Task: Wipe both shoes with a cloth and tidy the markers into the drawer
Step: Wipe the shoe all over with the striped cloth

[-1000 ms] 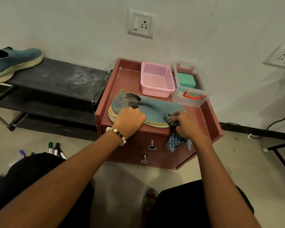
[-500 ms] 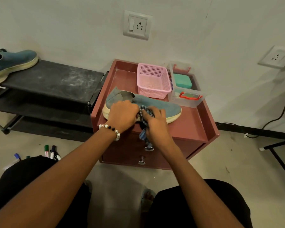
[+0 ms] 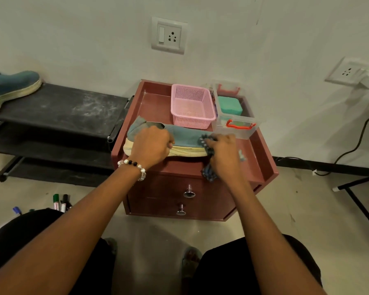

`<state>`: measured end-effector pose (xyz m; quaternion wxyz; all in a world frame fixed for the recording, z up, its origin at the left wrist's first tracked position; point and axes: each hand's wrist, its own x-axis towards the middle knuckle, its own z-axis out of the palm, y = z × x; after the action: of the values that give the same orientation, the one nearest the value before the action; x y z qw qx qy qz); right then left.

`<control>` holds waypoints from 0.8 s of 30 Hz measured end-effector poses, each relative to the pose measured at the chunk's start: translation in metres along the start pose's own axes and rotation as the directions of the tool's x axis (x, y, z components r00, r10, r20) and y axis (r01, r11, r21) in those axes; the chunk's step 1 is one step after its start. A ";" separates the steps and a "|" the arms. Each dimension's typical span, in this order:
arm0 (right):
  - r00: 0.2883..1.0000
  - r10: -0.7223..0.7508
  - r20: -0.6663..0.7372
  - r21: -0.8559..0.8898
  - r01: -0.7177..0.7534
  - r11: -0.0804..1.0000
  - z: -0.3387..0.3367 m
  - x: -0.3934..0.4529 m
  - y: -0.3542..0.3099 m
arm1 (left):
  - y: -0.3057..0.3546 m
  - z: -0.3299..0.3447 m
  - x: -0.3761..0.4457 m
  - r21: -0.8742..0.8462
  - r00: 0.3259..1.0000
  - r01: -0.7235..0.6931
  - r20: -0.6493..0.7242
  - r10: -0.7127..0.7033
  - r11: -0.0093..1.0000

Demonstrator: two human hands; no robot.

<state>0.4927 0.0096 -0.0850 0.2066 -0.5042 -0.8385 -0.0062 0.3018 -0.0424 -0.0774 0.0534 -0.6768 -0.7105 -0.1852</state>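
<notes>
Head view, looking down past my knees: a black shoe rack [image 3: 58, 107] runs along the wall on my left, dusty on top, with one blue shoe [image 3: 11, 86] resting at its far left end. Just beside it stands the reddish-brown drawer cabinet [image 3: 262, 158] whose raised-rim top serves as my table, with two drawers below, the upper drawer knob [image 3: 189, 192] above the lower drawer knob [image 3: 181, 210], both drawers closed. Lying across the front of that table is the second blue shoe [image 3: 185, 137], tipped so its cream sole faces me, heel to my left and toe to my right. Behind it sits an empty pink basket [image 3: 192, 107], and to the right of that a clear plastic box [image 3: 232, 122] with red clips and a teal block [image 3: 230, 105] inside. My left hand [image 3: 151, 145], a beaded bracelet [image 3: 134, 167] at the wrist, presses down over the heel half of the shoe, fingers curled over its upper to steady it. My right hand [image 3: 224, 154] has its grip closed round a blue checked cloth [image 3: 208, 167], bunched against the toe end, with a tail of it hanging over the table's front edge. On the floor to my left, beyond my knee, lie the markers [image 3: 61, 202], a green-capped and a black-capped one plain, a blue one farther left.
</notes>
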 end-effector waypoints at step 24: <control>0.917 0.386 -0.101 0.080 -0.379 0.922 0.020 -0.015 -0.029 | -0.002 0.000 -0.002 -0.063 0.998 0.066 -0.001 -0.066 0.996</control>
<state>0.4672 -0.0129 -0.1025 0.2666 -0.6509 -0.7102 0.0300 0.3003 -0.0439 -0.0780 0.0272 -0.6540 -0.7262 -0.2100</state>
